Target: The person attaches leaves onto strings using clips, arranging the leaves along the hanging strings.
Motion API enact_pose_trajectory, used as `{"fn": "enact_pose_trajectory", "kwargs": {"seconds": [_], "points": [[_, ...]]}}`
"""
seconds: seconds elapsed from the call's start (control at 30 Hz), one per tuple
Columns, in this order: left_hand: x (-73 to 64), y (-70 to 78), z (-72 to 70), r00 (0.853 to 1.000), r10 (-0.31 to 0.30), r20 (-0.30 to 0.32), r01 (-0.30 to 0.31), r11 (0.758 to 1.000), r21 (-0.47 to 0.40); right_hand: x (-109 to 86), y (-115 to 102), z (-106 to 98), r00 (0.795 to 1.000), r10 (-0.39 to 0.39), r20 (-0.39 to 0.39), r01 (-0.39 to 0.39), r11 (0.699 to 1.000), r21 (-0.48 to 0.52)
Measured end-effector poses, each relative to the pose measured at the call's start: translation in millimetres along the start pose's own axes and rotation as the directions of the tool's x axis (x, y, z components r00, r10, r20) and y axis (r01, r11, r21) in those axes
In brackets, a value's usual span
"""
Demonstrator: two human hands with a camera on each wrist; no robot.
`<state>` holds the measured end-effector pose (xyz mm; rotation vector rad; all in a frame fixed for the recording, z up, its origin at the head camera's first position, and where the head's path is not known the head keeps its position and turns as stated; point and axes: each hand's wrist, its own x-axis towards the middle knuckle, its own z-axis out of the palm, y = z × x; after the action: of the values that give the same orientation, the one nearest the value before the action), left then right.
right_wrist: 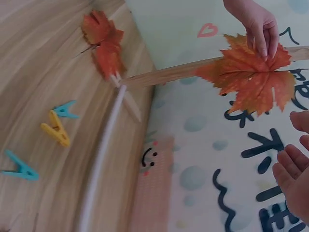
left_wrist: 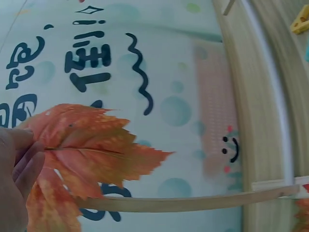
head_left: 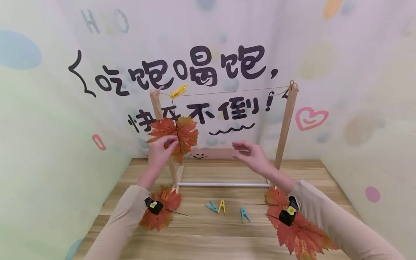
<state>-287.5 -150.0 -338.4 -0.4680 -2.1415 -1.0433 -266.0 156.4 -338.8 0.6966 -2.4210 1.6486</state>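
Across your worktop (head_left: 221,234) stands a frame: a pale wooden left post (head_left: 156,104), a pale wooden right post (head_left: 284,126), a smooth white rod (head_left: 224,184) low between them and a thin brown string (head_left: 227,91) strung across the top. A yellow plastic clothespin (head_left: 178,91) sits on that string near the left post. In front of the rod lie a blue plastic clothespin (head_left: 212,207) and a second yellow clothespin (head_left: 222,206) close together, with another blue clothespin (head_left: 245,215) to their right. Below your left forearm there is red-orange leaf foliage (head_left: 170,199), and more red foliage (head_left: 300,234) lies under your right forearm (your sleeve and wrist camera cover part of it, so the number of leaves is unclear). Behind it all hangs a pale, spotted backdrop (head_left: 318,61) with black lettering (head_left: 243,61).

Your left hand (head_left: 162,146) pinches the orange-red, maple-shaped artificial leaf (head_left: 186,131) near its middle, in front of the left post and below the string. Your right hand (head_left: 251,155) holds nothing; its fingers are loosely bent, well apart from the leaf. The leaf is stem up and tip down, toothed along its edges, mottled with yellowish patches and marked by a dark central vein. Its thin stem rises towards the clothespin on the string; you cannot tell whether it is clipped.
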Motion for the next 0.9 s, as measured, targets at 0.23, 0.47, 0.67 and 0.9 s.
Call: {"fn": "enact_pose_trajectory", "kwargs": {"seconds": [0.23, 0.47, 0.67, 0.9], "points": [[-29.5, -17.6, 3.3, 0.997, -0.026, 0.077, 0.027, 1.000, -0.004, -25.5, 32, -2, 1.000, 0.004, 0.001, -0.004, 1.000, -0.014], [-53.2, -31.7, 2.0, 0.993, -0.093, 0.078, 0.094, 0.996, -0.004, -45.2, 56, -7, 0.999, 0.052, -0.002, -0.052, 0.998, -0.038], [-74.5, -43.1, 1.8, 0.969, -0.201, 0.147, 0.201, 0.979, 0.011, -64.1, 76, -10, 0.997, 0.080, -0.013, -0.081, 0.995, -0.056], [-101.4, -58.7, 7.9, 0.922, -0.309, 0.233, 0.306, 0.951, 0.050, -80.6, 99, -4, 0.993, 0.120, -0.018, -0.121, 0.992, -0.035]]}}
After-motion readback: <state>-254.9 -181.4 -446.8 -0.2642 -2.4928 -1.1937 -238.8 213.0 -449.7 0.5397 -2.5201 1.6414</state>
